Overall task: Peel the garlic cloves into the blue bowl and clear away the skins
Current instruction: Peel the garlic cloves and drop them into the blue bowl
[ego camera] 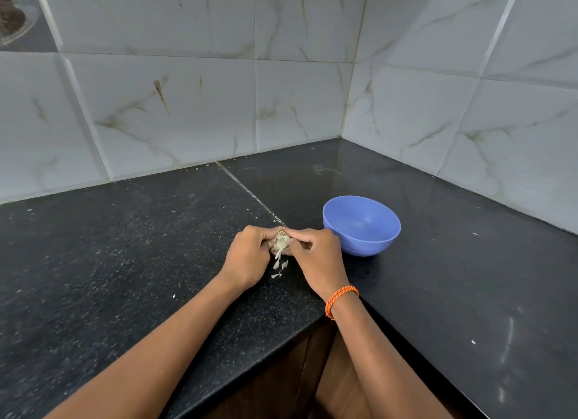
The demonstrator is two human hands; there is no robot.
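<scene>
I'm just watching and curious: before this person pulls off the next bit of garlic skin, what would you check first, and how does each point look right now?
1. Garlic bulb held firmly: ok, left hand and right hand both grip it.
2. Blue bowl within reach: ok, it stands upright just beside the right hand.
3. Bowl ready for cloves: ok, nothing visible inside.
4. Skins kept out of the bowl: ok, loose skin scraps lie on the black countertop below the hands.
5. A clove already freed: cannot tell, fingers hide most of the bulb.
6. Somewhere to put the skins: cannot tell, no bin in view.
</scene>
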